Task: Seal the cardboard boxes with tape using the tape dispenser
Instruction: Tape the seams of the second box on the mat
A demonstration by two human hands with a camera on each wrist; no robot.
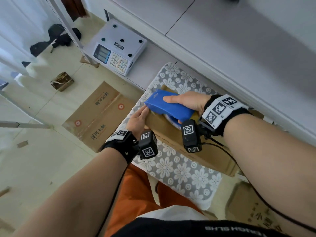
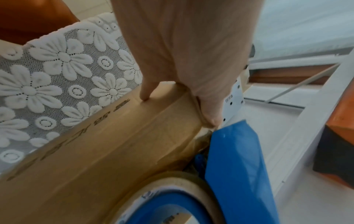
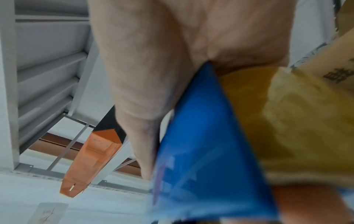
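Blue tape dispenser, blurred, fingers behind it hidden.

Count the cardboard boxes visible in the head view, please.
3. One cardboard box lies on the lace-covered stool under the tape dispenser; a flattened printed box lies on the floor to its left; another printed box sits at lower right, partly hidden by the right forearm.

Right hand gripping blue tape dispenser, thumb along its left side, blurred brown cardboard box with printed characters at right, orange carton and grey-white slatted framework behind at left
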